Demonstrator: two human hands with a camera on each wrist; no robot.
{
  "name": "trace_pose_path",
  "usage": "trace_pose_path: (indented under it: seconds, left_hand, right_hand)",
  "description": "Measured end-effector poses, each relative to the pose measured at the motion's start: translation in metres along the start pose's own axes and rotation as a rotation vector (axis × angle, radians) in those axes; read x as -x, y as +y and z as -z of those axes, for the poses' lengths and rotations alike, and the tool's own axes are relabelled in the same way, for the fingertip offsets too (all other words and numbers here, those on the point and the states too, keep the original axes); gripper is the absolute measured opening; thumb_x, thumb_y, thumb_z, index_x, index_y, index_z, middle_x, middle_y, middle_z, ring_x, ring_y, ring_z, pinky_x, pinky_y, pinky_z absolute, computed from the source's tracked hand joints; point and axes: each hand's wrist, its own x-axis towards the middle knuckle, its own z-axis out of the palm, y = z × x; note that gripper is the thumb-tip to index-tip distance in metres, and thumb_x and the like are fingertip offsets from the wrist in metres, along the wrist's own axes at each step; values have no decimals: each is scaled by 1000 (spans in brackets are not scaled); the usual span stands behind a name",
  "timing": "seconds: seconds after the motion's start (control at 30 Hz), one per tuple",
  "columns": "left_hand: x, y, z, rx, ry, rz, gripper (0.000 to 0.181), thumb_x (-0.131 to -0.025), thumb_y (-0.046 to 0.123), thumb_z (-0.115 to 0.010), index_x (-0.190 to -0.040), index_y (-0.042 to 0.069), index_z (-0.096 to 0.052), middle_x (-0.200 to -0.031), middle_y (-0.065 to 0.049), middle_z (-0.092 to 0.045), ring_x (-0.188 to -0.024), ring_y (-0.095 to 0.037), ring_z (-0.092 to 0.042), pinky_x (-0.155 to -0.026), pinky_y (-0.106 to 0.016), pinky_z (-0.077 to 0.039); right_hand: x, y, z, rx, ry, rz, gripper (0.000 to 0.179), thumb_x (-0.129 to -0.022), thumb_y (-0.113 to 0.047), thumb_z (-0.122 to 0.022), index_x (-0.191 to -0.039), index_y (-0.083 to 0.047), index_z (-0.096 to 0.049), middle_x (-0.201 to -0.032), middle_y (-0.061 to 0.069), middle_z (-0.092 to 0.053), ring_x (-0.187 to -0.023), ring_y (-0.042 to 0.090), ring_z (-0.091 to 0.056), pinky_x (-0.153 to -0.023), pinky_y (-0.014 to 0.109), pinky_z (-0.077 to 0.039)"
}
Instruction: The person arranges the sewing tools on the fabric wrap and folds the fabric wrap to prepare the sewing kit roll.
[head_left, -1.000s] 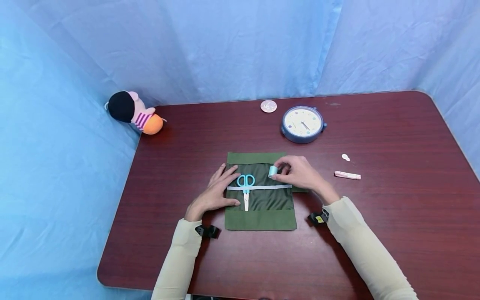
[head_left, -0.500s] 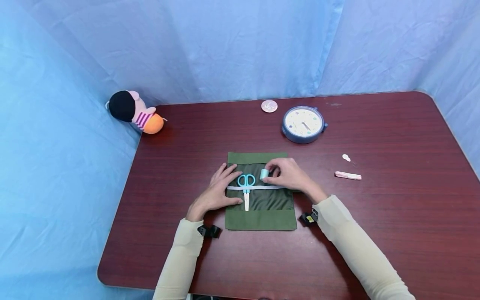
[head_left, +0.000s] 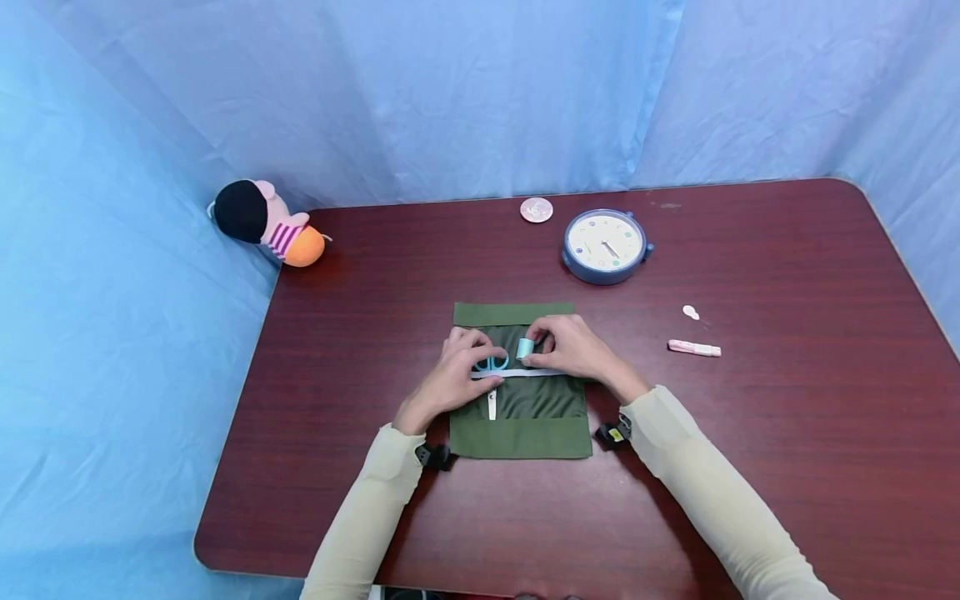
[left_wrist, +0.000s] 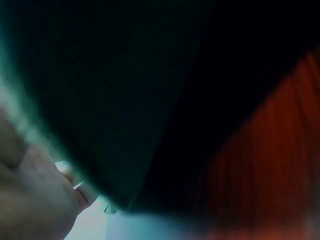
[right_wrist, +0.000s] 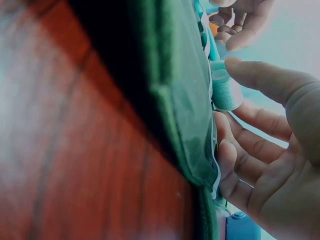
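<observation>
A green fabric organizer (head_left: 521,437) lies unfolded on the table, with a white elastic band (head_left: 528,372) across it. Scissors (head_left: 492,406) with light-blue handles are tucked under the band. My right hand (head_left: 573,346) pinches a pale teal spool of thread (head_left: 526,348) between thumb and fingers, just above the band; the spool (right_wrist: 226,92) also shows in the right wrist view. Over the scissors handles, partly hiding them, is my left hand (head_left: 457,371), its thumb and index finger bent but apart. The left wrist view is mostly dark fabric with part of the hand (left_wrist: 37,195).
A blue round clock (head_left: 604,247) and a pale disc (head_left: 536,210) lie behind the organizer. To its right are a pink-and-white stick (head_left: 693,348) and a small white piece (head_left: 691,312). A plush toy (head_left: 266,223) sits at the back left corner.
My right hand has moved left with the spool, towards the scissors. My left hand has lifted from flat on the organizer's left edge and shifted right, over the scissors handles.
</observation>
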Motion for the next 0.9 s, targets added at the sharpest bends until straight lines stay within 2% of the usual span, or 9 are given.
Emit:
trace_pose_path:
  seconds: [0.27,0.47,0.67,0.9]
  left_hand:
    - [-7,6,-7,-88,-19,-37,20,-85,17,-79,-104,10,-79,-95,-7,-62,-91,-24,-45,-85,-39,-38]
    - [-10,8,-10,-161,-21,-59,17,-85,16,-79,-101,11,-79,-87,-4,-63,-85,-20,-45,-83,-35,-40]
    - [-11,8,-12,-194,-24,-77,15,-85,16,-80,-98,11,-79,-83,-3,-64,-83,-19,-45,-81,-33,-40]
    - [-12,10,-13,-237,-40,-70,14,-85,17,-79,-98,11,-79,-82,-3,-64,-80,-18,-43,-80,-33,-39]
  right_hand:
    - [-1,0,-1,-2,-3,6,25,-79,-26,-85,-94,-10,-72,-88,4,-74,-67,4,-64,-65,23,-52]
    - [-1,0,-2,-12,-5,2,26,-78,-26,-86,-94,-10,-72,-88,4,-74,-66,4,-62,-65,23,-51]
    - [0,1,-2,-21,0,10,25,-77,-26,-87,-92,-12,-73,-87,2,-74,-67,4,-62,-65,23,-51]
    - [0,1,-1,-28,19,36,12,-85,-23,-80,-90,-13,-74,-84,0,-75,-71,6,-63,-66,23,-49]
